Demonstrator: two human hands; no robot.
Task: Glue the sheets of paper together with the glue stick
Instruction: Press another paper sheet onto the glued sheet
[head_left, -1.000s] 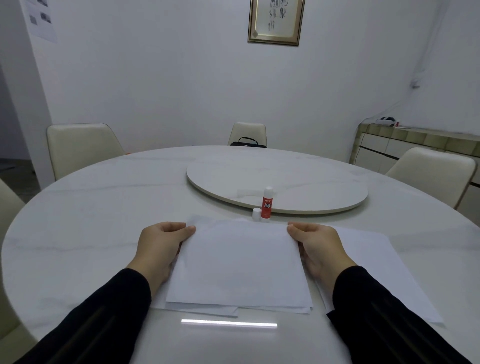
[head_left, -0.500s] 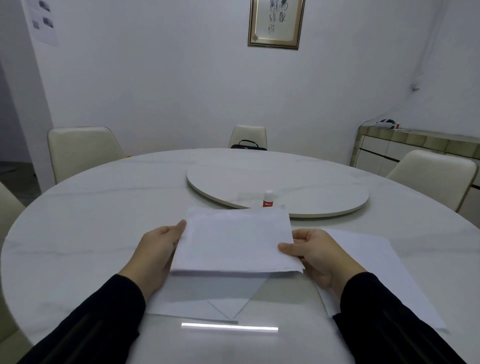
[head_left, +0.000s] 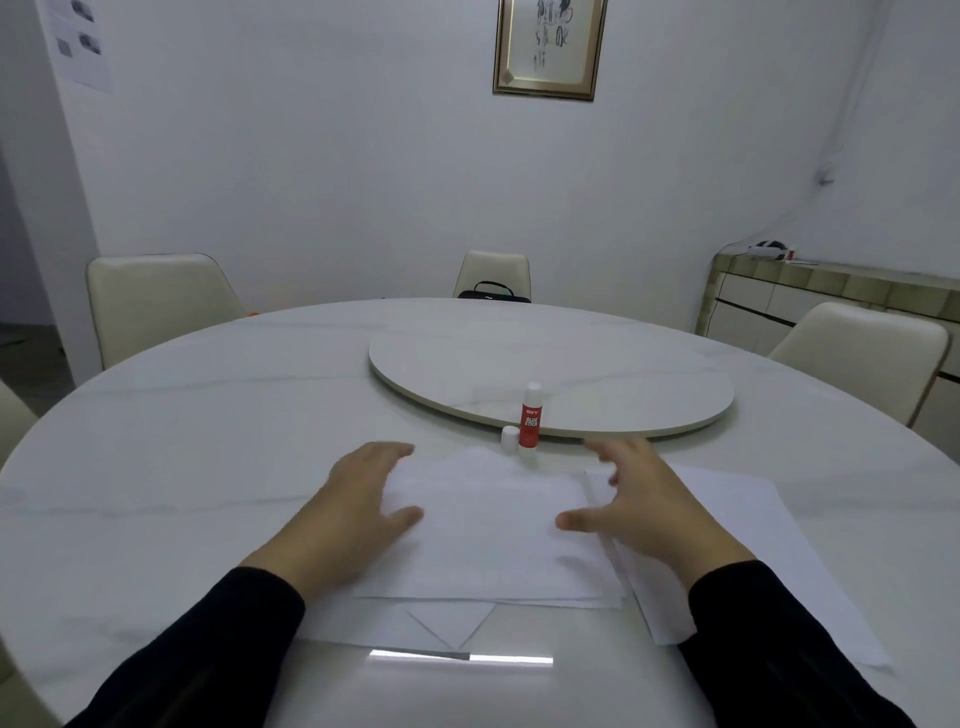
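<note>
Both hands lie in the lower middle of the head view, fingers spread and holding nothing. The left hand (head_left: 363, 499) rests flat on the left edge of the top sheet (head_left: 488, 525); the right hand (head_left: 639, 504) is blurred, so whether it presses the right edge or hovers just over it cannot be told. That sheet lies on a lower sheet (head_left: 384, 621), whose folded corner shows at the near edge, and a further sheet (head_left: 748, 525) lies to the right under the wrist. Just above the paper, at frame centre, the glue stick (head_left: 530, 421) stands upright on the desk (head_left: 182, 447) with its white cap (head_left: 509, 434) beside it, in front of the round turntable (head_left: 597, 374). Its red label reads "GLUE STICK"; the small brand line above is too fine to read. As a judgement, the top sheet is being laid and smoothed down, so one bond seems nearly made, with the sheet at right perhaps left to glue
</note>
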